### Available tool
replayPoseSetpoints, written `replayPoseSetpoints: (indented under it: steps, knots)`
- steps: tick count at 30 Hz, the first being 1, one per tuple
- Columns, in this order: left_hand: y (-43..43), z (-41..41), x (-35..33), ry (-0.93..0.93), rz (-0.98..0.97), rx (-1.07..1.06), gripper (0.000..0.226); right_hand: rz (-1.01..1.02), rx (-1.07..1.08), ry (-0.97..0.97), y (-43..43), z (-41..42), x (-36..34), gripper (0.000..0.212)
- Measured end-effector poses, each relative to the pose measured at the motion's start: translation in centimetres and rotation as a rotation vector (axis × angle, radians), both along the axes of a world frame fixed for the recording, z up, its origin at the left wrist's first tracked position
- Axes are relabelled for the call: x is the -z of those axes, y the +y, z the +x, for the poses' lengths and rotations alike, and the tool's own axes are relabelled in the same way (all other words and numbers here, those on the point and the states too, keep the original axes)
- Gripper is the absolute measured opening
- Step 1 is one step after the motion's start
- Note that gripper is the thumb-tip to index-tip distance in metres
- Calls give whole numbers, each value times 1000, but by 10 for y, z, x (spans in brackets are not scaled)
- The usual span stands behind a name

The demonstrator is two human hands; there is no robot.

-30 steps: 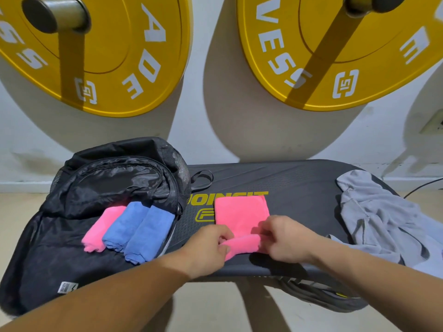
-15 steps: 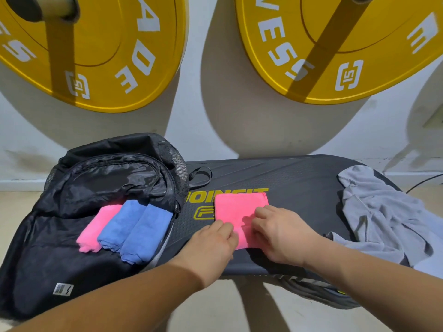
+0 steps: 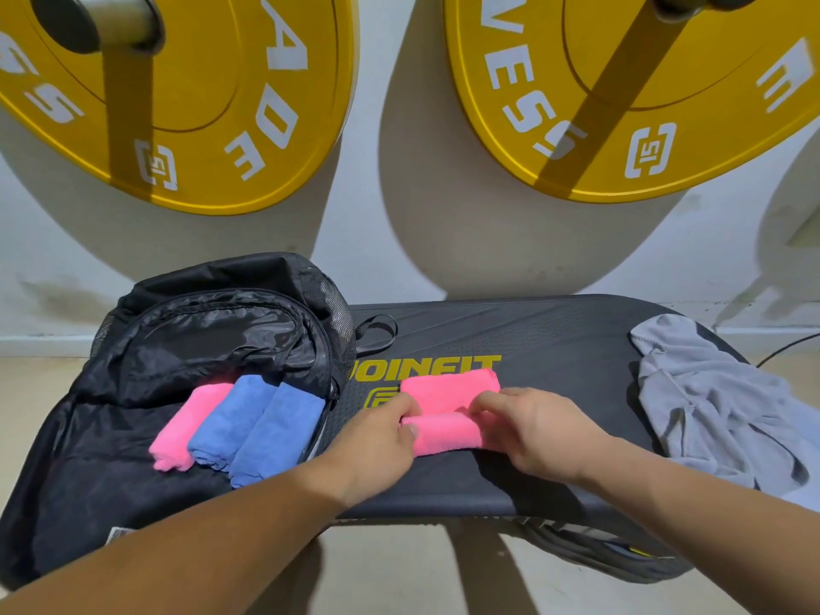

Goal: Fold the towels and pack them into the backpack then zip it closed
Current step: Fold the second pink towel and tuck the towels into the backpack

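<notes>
Left hand (image 3: 377, 432) and right hand (image 3: 532, 430) pinch the half-rolled pink towel (image 3: 448, 392) (a snug grip); I'd roll both ends evenly.

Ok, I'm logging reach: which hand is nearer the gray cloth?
Right. The right hand grips the pink towel left of the gray cloth; the left hand grips its other end, farther left.

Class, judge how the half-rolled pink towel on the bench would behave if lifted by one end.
The pink towel is probably floppy: it curls into a soft roll under the left hand and right hand. Lifted by one end, it would likely unroll, since only fingers hold the roll together.
</notes>
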State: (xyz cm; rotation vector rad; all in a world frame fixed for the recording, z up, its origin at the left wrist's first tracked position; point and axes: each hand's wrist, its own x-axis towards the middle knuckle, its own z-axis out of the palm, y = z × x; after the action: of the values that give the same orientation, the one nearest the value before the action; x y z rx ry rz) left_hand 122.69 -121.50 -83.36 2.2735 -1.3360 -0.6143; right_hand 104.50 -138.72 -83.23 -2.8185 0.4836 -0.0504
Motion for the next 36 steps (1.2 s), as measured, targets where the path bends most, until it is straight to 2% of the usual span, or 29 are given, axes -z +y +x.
replayPoseSetpoints:
  steps: [2,5,7,10,12,14,17,21,23,25,27,28,30,33,36]
  knots:
    - [0,2,3,-287,-44,27,13,-114,17,-72,3,1,4,27]
    - [-2,0,7,-571,-149,349,44,-172,77,-160,6,3,11,17]
    - [-1,-4,13,-689,-159,507,60,-219,51,-178,2,3,12,12]
    - [3,-17,19,-751,-116,518,63,-401,-100,-141,-1,-1,15,19]
    - [4,-20,25,-774,-80,477,63,-441,-162,-149,3,-3,14,17]
    - [-1,-17,24,-747,-49,391,66,-433,-157,-152,6,-3,14,28]
    - [-8,-13,15,-672,-4,311,56,-458,-104,-102,3,-2,17,39]
    - [-12,-10,12,-476,9,263,51,-372,-58,61,2,4,8,45]
    - [-15,-4,10,-259,3,184,50,-228,-17,126,2,8,-4,43]
    - [-18,6,6,-42,54,127,48,60,69,201,-2,11,-20,47]
    - [-19,13,-1,151,117,114,41,344,172,231,-8,15,-29,38]
    - [-19,16,-3,188,124,106,38,413,205,227,-9,16,-29,31]
    - [-19,18,-2,121,96,58,30,399,257,184,-10,16,-20,23]
    - [-21,14,3,28,15,-23,26,250,254,58,-10,14,-3,26]
    - [-22,6,7,63,-50,36,36,118,90,68,-5,16,-8,50]
